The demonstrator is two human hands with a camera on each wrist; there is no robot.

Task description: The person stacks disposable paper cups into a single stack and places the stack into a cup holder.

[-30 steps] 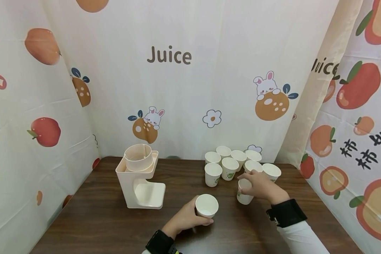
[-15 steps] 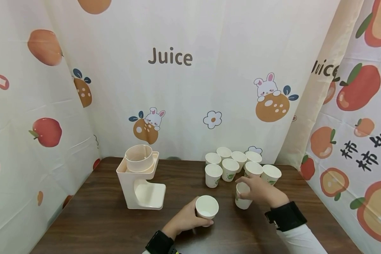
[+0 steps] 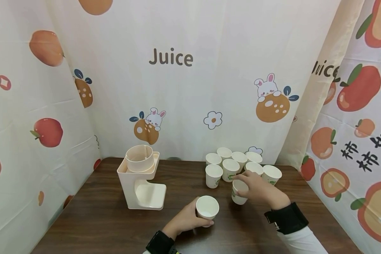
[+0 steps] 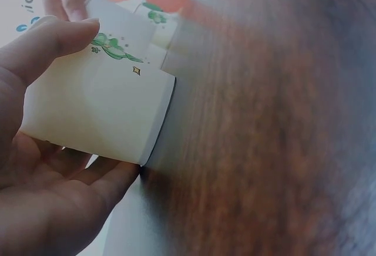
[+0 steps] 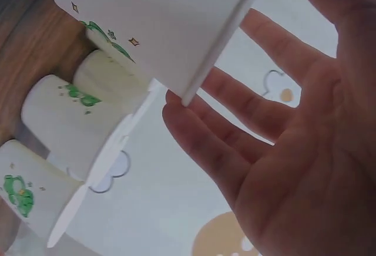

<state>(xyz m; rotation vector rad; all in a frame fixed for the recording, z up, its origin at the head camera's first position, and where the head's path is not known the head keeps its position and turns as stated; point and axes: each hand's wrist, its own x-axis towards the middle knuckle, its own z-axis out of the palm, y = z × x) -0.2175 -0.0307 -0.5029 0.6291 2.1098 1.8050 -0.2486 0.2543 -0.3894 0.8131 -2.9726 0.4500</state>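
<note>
White paper, printed with small green leaves, makes up every cup here. The left hand (image 3: 185, 221) curls its fingers and thumb round one paper cup (image 3: 207, 210) near the front edge of the table, holding it upright by the wall with its mouth open to the ceiling; the left wrist view shows the palm cradling the cup's side (image 4: 100, 115), thumb on top, a grip that seems meant to steady it without crushing the thin wall. The right hand (image 3: 257, 188) has hold of a second cup (image 3: 239, 192) from above and behind, fingers spread fairly wide over its rim and far side — the right wrist view shows that cup (image 5: 158, 27) tilted against the fingertips with the palm open behind it, so it appears lifted or tipped rather than standing flat. It sits just in front of the cluster of cups (image 3: 238, 164), which stand upright and rim to rim at the back right of the dark wooden table (image 3: 98, 215), packed close, probably to keep them in easy reach. Well apart to the left stands a cream plastic cup dispenser (image 3: 141, 180), its base tray bare. Behind everything hangs a fruit-printed curtain (image 3: 170, 58) reading "Juice".
</note>
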